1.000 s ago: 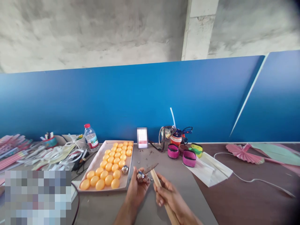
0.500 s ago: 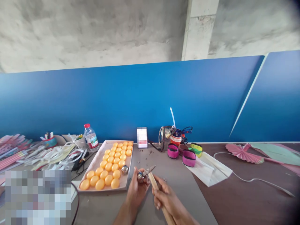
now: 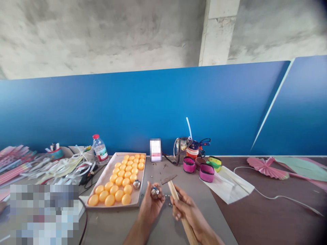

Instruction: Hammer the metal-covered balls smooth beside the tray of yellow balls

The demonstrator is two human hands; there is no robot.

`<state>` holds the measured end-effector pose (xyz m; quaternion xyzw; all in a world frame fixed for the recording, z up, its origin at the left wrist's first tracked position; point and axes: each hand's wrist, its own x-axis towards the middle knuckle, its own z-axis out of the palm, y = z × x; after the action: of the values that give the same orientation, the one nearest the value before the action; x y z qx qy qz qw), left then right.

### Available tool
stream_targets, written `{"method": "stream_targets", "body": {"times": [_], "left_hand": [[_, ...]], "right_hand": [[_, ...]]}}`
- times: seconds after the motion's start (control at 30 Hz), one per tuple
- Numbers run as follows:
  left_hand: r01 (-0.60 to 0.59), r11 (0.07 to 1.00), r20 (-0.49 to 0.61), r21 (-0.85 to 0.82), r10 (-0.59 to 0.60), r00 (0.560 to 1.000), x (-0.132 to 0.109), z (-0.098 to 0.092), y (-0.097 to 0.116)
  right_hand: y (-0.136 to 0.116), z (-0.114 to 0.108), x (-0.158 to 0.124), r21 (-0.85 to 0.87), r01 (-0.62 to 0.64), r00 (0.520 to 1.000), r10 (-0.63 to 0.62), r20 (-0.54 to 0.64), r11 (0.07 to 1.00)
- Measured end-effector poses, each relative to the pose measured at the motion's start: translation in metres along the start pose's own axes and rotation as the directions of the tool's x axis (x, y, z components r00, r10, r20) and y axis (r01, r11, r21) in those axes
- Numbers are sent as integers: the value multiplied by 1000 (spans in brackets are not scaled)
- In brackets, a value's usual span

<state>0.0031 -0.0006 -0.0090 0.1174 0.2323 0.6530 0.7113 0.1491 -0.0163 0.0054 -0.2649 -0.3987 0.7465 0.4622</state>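
My left hand point(image 3: 150, 207) pinches a shiny silver ball point(image 3: 154, 192) between its fingertips, just above the table. My right hand point(image 3: 184, 210) is wrapped round the wooden handle of a small hammer point(image 3: 173, 190); its dark metal head is raised a little above and to the right of the ball. Left of my hands lies a shallow cardboard tray point(image 3: 141, 190) filled with several orange balls point(image 3: 120, 185) and one more silver ball point(image 3: 137, 184). A few tiny dark bits lie on the table between my hands.
Behind stand a water bottle point(image 3: 99, 151), a white card point(image 3: 155, 150), pink and yellow tape rolls point(image 3: 206, 172), a cup with tools point(image 3: 192, 149) and a face mask point(image 3: 230, 185). Ribbons and fans point(image 3: 46, 166) pile at left; pink paper fans point(image 3: 268, 168) lie at right. A blue wall closes the back.
The hammer head has lifted from beside the ball to a little above it. My left hand has kept the ball almost still. The view has shifted slightly.
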Motion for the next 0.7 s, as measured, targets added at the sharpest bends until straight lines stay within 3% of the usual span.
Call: {"method": "stream_targets", "body": {"times": [0.17,0.3,0.47,0.57,0.7], "left_hand": [[-20,999,-25,26,21,999,1,-1,1],[-7,1000,-13,-9,7,1000,1,-3,0],[0,1000,-10,31,0,1000,2,-4,-1],[-3,1000,-28,8,3,1000,1,-5,1],[9,999,3,-49,-9,1000,1,-5,5]], "right_hand": [[2,0,0,-89,-55,996,61,59,995],[0,-1,0,8,-15,999,15,35,1000],[7,-1,3,-91,-46,998,49,29,995],[2,-2,3,-66,-33,998,37,49,997],[-23,-11,0,-82,62,994,-69,-83,995]]}}
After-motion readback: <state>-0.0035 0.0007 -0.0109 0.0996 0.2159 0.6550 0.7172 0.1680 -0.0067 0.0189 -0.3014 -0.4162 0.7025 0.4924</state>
